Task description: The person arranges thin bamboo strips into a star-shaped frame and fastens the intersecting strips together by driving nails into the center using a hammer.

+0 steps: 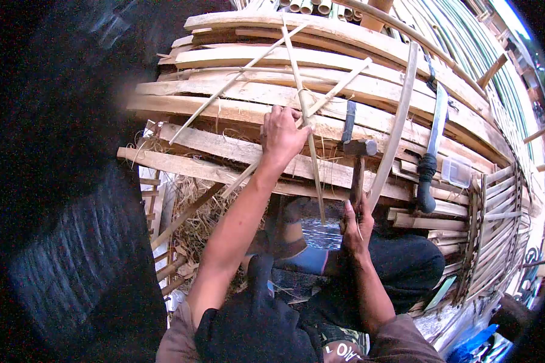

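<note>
My left hand is closed on crossed bamboo strips, its fingers pressed where a long upright strip meets a diagonal strip. The diagonal one seems to run on under my wrist toward the lower left. My right hand grips a hammer by its handle, with the metal head up, to the right of the crossed strips. A thin sliver shows by the right fingers; whether they hold it too I cannot tell. Another thin strip lies slanted across the planks at the upper left.
Rough wooden planks form a slatted bench. On its right lie a long curved slat, a machete with a dark-wrapped handle, and a clear plastic box. Shavings pile up below. Bamboo poles stretch away behind.
</note>
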`<action>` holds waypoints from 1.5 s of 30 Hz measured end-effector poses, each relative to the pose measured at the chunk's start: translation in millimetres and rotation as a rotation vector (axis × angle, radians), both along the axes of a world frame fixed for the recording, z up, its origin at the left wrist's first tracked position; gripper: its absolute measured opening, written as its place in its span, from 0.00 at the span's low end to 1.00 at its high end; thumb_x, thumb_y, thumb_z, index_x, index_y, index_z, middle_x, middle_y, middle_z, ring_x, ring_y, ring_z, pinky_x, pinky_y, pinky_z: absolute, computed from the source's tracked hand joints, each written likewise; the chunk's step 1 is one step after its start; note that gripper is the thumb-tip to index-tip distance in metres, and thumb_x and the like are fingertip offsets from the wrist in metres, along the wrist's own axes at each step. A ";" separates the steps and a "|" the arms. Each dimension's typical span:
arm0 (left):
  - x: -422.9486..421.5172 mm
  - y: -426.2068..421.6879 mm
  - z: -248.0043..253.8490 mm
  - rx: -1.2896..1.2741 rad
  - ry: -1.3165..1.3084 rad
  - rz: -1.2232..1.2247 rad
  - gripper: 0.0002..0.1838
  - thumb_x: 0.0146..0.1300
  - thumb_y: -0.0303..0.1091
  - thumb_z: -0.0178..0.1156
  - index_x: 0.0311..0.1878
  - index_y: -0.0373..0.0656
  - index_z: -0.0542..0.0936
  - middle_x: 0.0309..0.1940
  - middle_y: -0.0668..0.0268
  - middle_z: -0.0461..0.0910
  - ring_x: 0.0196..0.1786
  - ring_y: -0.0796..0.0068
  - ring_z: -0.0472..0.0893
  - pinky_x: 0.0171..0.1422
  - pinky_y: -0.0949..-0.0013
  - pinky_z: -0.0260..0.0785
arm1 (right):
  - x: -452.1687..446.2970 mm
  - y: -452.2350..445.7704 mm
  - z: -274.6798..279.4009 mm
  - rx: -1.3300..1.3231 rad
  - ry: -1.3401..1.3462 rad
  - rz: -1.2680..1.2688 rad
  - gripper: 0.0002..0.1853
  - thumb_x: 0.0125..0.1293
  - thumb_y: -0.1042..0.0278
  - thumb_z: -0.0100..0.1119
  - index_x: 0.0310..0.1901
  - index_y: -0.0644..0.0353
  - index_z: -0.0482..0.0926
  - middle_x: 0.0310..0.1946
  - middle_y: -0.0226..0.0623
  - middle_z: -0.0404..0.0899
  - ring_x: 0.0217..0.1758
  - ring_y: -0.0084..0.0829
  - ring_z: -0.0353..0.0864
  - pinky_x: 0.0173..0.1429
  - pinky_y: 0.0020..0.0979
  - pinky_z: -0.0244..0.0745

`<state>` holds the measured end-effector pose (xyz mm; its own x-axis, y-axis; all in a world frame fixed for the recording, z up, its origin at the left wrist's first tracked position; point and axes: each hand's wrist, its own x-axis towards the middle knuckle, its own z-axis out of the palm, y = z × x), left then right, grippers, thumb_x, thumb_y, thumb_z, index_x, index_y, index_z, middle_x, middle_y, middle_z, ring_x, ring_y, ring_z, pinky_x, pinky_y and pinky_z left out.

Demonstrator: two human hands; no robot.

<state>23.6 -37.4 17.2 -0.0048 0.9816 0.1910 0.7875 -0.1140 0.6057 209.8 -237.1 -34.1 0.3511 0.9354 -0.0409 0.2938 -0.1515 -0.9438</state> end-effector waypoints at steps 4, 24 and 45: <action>4.4 -6.4 10.4 -0.113 -0.104 -0.018 0.24 0.49 0.48 0.75 0.42 0.42 0.79 0.40 0.53 0.80 0.47 0.53 0.80 0.53 0.53 0.71 | -1.9 -0.1 2.0 -0.023 0.070 -0.005 0.25 0.70 0.67 0.58 0.66 0.62 0.68 0.37 0.38 0.80 0.38 0.25 0.75 0.47 0.28 0.73; -31.3 -89.8 153.1 0.367 -0.497 -0.065 0.10 0.57 0.29 0.70 0.42 0.39 0.84 0.33 0.60 0.86 0.31 0.70 0.85 0.34 0.69 0.76 | -3.9 1.6 4.8 0.004 0.143 -0.013 0.26 0.69 0.67 0.59 0.66 0.61 0.68 0.26 0.29 0.74 0.21 0.18 0.71 0.23 0.25 0.69; -24.7 -74.5 150.1 0.739 0.057 -0.050 0.11 0.52 0.31 0.71 0.39 0.47 0.83 0.35 0.71 0.85 0.36 0.69 0.81 0.36 0.66 0.76 | 6.1 0.7 -20.1 0.037 -0.024 -0.029 0.26 0.68 0.64 0.61 0.65 0.62 0.69 0.40 0.40 0.81 0.37 0.28 0.79 0.45 0.29 0.75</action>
